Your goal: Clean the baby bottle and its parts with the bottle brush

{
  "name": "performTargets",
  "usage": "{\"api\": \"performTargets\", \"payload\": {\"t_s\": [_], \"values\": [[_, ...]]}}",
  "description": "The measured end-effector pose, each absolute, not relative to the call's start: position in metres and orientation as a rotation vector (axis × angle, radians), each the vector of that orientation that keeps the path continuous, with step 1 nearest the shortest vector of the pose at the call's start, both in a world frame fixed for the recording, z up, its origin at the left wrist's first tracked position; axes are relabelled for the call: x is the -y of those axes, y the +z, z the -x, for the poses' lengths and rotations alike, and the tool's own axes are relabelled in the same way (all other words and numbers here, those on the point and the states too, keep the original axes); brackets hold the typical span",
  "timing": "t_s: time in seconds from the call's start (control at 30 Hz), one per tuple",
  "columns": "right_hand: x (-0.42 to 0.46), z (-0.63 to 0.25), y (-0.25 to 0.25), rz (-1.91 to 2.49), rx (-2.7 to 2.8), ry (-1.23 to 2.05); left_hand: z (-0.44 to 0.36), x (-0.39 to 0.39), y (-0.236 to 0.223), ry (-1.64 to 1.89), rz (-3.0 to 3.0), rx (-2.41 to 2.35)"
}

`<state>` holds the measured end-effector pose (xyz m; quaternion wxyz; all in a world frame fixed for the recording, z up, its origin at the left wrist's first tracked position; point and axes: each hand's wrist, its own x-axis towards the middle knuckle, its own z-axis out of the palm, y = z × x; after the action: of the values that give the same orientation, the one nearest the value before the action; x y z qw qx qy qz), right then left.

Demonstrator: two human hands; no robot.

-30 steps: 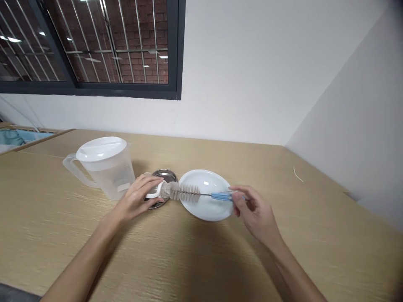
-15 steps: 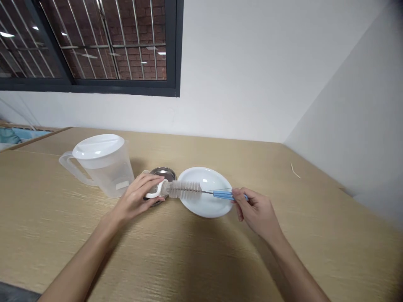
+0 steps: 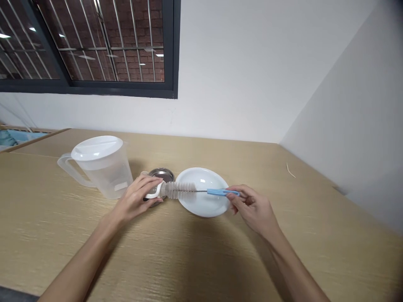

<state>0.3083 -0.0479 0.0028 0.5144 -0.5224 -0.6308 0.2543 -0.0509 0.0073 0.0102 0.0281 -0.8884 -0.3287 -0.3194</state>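
My left hand (image 3: 138, 193) is wrapped round a small bottle with a white rim (image 3: 154, 192), its mouth facing right; the palm hides most of its body. At that mouth are the pale bristles of a bottle brush (image 3: 181, 190), with part of the bristle head possibly inside. My right hand (image 3: 252, 205) pinches the brush's blue handle (image 3: 217, 192) between thumb and fingers. The twisted wire stem lies level above a white oval bowl (image 3: 204, 209). Behind my left fingers is a round metal dish (image 3: 162, 172), partly covered by the hand.
A clear plastic pitcher (image 3: 110, 180) with a white lid stands left of my left hand, its handle pointing left. A thin pale strip (image 3: 290, 171) lies on the right of the wooden table (image 3: 189, 260). The wall (image 3: 233, 84) and a barred window (image 3: 110, 46) are behind.
My right hand has moved slightly left with the brush, and its grip on the handle has shifted. The bristles are a little closer to the bottle. My left hand stays in place.
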Motion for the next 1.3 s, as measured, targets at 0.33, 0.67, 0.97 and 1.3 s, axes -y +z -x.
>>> {"api": "performTargets", "payload": {"t_s": [0.33,0.67,0.97,1.3], "values": [[0.043,-0.308,-0.002,1.234,1.597,0.449,0.052,-0.009,0.012,-0.994,2.765,1.054],[0.048,-0.308,0.001,1.342,1.628,0.533,0.051,-0.009,0.007,-0.953,2.765,1.016],[0.043,-0.311,-0.004,1.234,1.615,0.499,0.054,-0.01,0.015,-0.968,2.767,1.08],[0.05,-0.303,0.008,1.422,1.55,0.628,0.051,-0.008,0.013,-0.947,2.756,0.986]]}}
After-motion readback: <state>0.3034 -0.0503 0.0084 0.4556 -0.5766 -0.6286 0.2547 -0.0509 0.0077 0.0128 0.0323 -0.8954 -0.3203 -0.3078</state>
